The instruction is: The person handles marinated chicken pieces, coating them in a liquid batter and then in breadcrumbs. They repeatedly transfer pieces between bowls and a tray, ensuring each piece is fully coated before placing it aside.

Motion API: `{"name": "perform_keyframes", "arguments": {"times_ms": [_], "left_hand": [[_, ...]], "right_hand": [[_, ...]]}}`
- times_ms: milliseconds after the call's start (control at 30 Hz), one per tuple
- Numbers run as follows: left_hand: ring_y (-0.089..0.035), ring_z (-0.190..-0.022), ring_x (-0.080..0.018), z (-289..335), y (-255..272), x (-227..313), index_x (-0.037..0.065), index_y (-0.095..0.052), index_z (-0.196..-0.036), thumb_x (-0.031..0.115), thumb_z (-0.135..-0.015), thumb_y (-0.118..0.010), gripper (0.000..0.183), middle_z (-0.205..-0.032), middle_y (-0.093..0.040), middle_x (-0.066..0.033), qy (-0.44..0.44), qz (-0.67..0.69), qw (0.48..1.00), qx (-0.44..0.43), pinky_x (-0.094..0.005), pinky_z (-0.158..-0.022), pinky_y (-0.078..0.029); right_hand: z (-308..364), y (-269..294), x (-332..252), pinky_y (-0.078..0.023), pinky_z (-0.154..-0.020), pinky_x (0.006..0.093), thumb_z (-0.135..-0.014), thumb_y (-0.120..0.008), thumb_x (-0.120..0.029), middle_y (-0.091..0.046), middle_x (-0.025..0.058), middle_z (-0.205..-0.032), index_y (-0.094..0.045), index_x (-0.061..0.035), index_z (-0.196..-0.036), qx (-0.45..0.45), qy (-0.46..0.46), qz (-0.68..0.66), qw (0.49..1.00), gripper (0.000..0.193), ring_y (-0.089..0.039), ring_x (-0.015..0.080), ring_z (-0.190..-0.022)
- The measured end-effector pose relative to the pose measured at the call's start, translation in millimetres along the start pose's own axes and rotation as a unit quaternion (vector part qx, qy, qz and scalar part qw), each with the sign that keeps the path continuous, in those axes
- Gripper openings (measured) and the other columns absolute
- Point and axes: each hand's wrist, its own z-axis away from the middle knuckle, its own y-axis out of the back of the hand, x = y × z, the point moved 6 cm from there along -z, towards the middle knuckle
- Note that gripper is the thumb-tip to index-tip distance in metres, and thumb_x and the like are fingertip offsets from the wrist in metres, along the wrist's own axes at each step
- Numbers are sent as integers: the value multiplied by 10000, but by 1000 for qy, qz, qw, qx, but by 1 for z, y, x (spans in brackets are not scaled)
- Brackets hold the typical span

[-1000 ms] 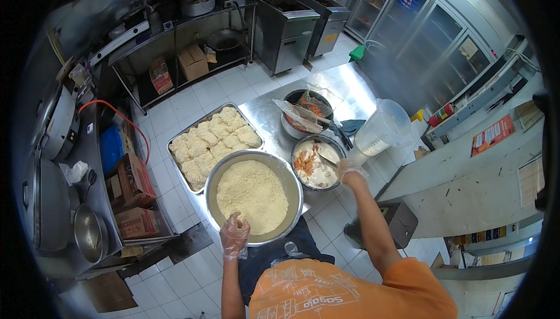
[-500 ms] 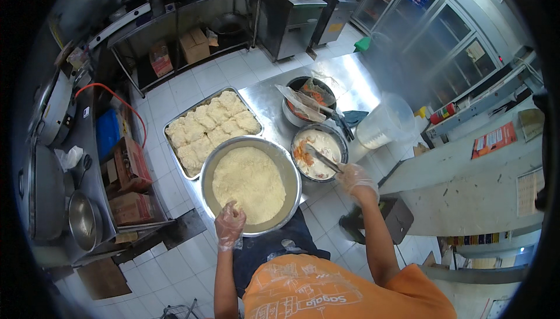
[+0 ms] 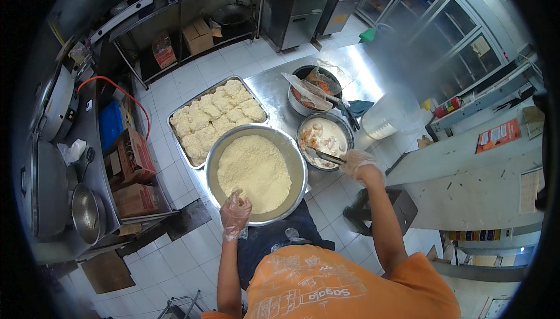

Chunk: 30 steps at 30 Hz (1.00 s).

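My right hand (image 3: 357, 164), in a clear plastic glove, is closed round a pair of metal tongs (image 3: 326, 156). The tongs' far end dips into a dark-rimmed bowl (image 3: 351, 138) of creamy white batter with pale and orange pieces. My left hand (image 3: 236, 217), gloved too, is at the near left rim of a large metal bowl (image 3: 301, 170) holding pale yellow crumbs (image 3: 256, 170). Its fingers are curled together over the crumbs' edge; what they hold, if anything, is hidden. Left behind the large bowl, a metal tray (image 3: 181, 157) carries rows of crumb-coated pieces (image 3: 213, 114).
Behind the batter stands a dark pot (image 3: 296, 102) with orange contents, a plastic sheet and a dark-handled utensil across it. A clear plastic pitcher (image 3: 382, 123) is to its right. All rest on a steel table (image 3: 265, 84). A side counter with pans (image 3: 87, 217) is at left.
The tongs have swung lower and flatter in the batter, and orange matter at their tip has spread into it. My left hand stays at the large bowl's rim. The view has shifted slightly.
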Motion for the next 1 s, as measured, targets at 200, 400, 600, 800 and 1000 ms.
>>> {"name": "perform_keyframes", "arguments": {"times_ms": [200, 400, 600, 800, 1000], "left_hand": [[-694, -695, -293, -2, -1, 2, 84, -686, -1192, 186, -876, -770, 342, -755, -675, -102, -4, -12, 1000, -16, -434, -658, -571], [-691, -689, -293, -2, 3, 7, 81, -684, -1190, 188, -882, -765, 336, -751, -672, -102, -14, -4, 1000, -1, -434, -652, -569], [-687, -667, -298, -2, 3, 8, 77, -684, -1182, 175, -883, -762, 324, -738, -666, -99, -25, -6, 1000, -3, -442, -641, -567], [-685, -671, -291, -2, 2, 4, 88, -687, -1179, 183, -887, -759, 316, -745, -670, -93, -10, 22, 1000, 2, -439, -650, -568], [-684, -677, -290, -3, -1, 1, 95, -687, -1191, 190, -891, -757, 323, -756, -675, -88, 16, 2, 1000, -7, -436, -661, -570]], "right_hand": [[0, -6, -27, -581, -927, 480, -939, -681, -281, -746, 261, -1137, -761, 0, -1139, 21, -38, -21, 999, 354, -735, 399, -1096], [-3, 18, -2, -580, -932, 496, -961, -649, -287, -732, 231, -1176, -743, -60, -1180, 139, -46, -74, 986, 329, -729, 398, -1064], [-38, -1, -28, -578, -930, 501, -980, -552, -250, -731, 253, -1147, -752, -53, -1141, 98, -46, -32, 994, 323, -731, 408, -1052], [-15, 14, 12, -576, -928, 489, -944, -602, -289, -738, 238, -1149, -756, -55, -1129, 40, -28, 12, 999, 336, -728, 398, -1068], [9, 15, 3, -577, -921, 473, -921, -616, -270, -742, 249, -1105, -756, -22, -1140, 65, -27, 22, 997, 359, -735, 389, -1046]]}}
